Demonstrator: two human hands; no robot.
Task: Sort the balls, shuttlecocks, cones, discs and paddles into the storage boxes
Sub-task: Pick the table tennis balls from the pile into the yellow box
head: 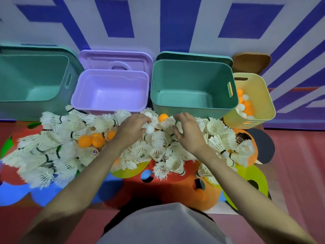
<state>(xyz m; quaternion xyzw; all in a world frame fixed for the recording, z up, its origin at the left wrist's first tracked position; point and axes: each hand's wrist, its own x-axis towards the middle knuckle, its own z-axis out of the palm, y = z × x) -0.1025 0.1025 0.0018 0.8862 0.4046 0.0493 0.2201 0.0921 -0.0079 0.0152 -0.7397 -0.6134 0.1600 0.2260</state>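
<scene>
The red floor (290,173) is covered across its middle by a heap of white shuttlecocks (52,155), among which orange balls (91,140) are scattered. Along the far edge, against the wall, four open boxes are set in a row: a green box (26,103), a purple box (109,106), another green box (193,110) and a yellow box (263,110). Flat discs (255,180) and a dark paddle (265,147) are laid toward the near and right edges, partly under the heap.

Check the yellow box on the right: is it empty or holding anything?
Not empty. The yellow box holds orange and white balls, piled against its left side.
</scene>
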